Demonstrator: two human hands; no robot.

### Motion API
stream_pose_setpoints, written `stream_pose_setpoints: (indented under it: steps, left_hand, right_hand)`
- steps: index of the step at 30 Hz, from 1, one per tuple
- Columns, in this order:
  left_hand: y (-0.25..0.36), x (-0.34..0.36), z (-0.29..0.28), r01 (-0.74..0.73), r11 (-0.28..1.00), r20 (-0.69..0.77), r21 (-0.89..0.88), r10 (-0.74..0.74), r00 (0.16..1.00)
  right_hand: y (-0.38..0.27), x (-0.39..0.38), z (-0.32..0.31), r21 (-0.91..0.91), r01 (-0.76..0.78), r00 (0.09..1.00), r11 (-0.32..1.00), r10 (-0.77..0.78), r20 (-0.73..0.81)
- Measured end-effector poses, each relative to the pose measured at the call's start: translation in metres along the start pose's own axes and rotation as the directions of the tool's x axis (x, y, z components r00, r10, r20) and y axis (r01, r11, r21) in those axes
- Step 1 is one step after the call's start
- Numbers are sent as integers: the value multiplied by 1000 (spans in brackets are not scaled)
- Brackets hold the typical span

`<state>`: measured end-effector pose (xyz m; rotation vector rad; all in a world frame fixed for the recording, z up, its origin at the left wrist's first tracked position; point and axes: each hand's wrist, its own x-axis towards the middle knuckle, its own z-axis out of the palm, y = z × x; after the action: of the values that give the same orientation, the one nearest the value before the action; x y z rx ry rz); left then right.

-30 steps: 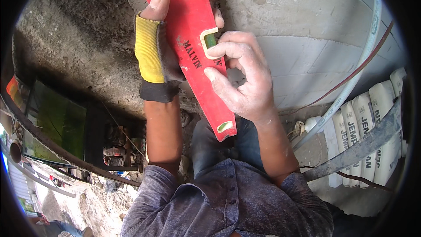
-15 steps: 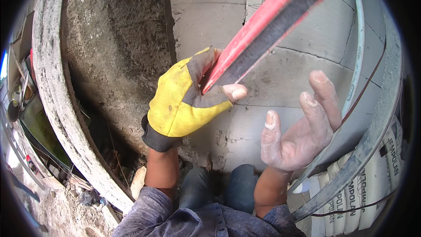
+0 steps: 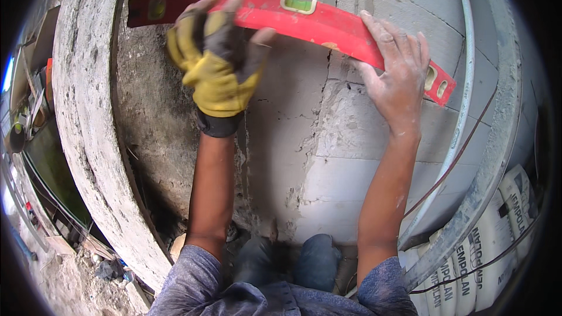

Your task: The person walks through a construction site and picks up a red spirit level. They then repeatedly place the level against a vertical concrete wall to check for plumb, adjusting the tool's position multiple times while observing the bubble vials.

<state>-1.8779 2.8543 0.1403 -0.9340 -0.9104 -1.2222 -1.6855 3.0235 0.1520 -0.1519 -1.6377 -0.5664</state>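
A long red spirit level [image 3: 263, 10] spans the upper view in front of the wall, its right end tilted lower in the picture. Near its middle sits a green vial [image 3: 299, 4]. My left hand [image 3: 219, 61], in a yellow and grey glove with bare fingertips, has its fingers over the level's left part; it is slightly blurred, with the thumb just below the edge. My bare, dusty right hand [image 3: 401, 70] grips the level near its right end, fingers over the front and thumb at the lower edge.
Pale blocks [image 3: 363, 175] and a rough dark cement strip [image 3: 158, 99] make up the wall. A concrete post [image 3: 88, 111] rises on the left, a pale pipe [image 3: 468, 52] and grey bar [image 3: 506, 105] on the right. White sacks [image 3: 462, 275] are stacked lower right; rubble [image 3: 88, 281] lies lower left.
The level has swung from a steep slant in my left hand to lying crosswise. My right hand, open and apart before, now grips its right part. Both arms reach farther up.
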Motion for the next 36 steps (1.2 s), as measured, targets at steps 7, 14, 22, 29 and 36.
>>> stream_pose_setpoints:
  steps: [7, 14, 22, 29, 36]
  left_hand:
    - [-59, -33, 18, 729, 77, 432, -680, -762, 483]
    - [-82, -31, 38, 713, 119, 420, -691, -736, 530]
    - [-98, -41, 51, 742, 97, 411, -663, -781, 470]
    - [-81, -37, 49, 631, -9, 417, -776, -758, 502]
    - [-70, -35, 46, 753, 124, 363, -647, -818, 447]
  right_hand:
    - [54, 18, 25, -8, 102, 995, 995, -102, -20]
    - [57, 35, 37, 71, 231, 973, 970, -231, -3]
    - [31, 32, 32, 9, 92, 994, 996, -92, 54]
    - [45, 23, 49, -69, 118, 992, 991, -121, -36]
    - [57, 26, 51, 113, 176, 984, 978, -176, -12]
